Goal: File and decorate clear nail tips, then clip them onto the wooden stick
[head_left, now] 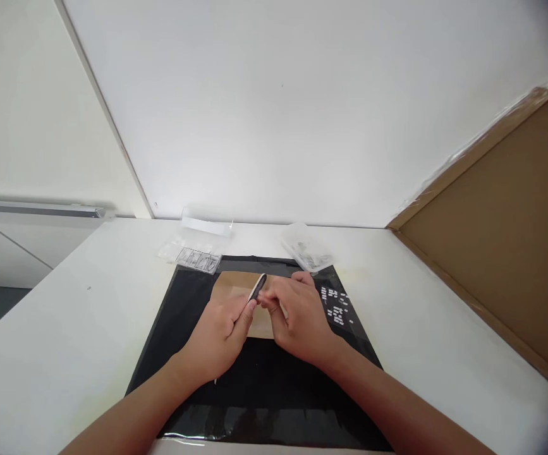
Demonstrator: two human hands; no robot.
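The left hand [221, 332] is closed around the lower end of a slim dark nail file [257, 287], thumb laid along its side, so the file rises out of the fist and slants up and away toward the wall, its long axis running from the knuckles to a tip just beyond the fingertips. The right hand [302, 319] sits immediately beside it, fingers curled in and pinched together close against the file's edge; whether they grip something small there I cannot tell, since the fingers hide it. Both wrists rest low, forearms converging from the near edge, and the left hand is plainly the one carrying the file. Under the two hands lies a tan card [233, 287], itself on a black mat [274, 385]. Just right of the right hand, small white pieces [335, 309] are scattered on the mat. Farther out, past the fingertips, a clear compartment tray [193, 256] and a crumpled clear bag [306, 249] sit on the white table [65, 316].
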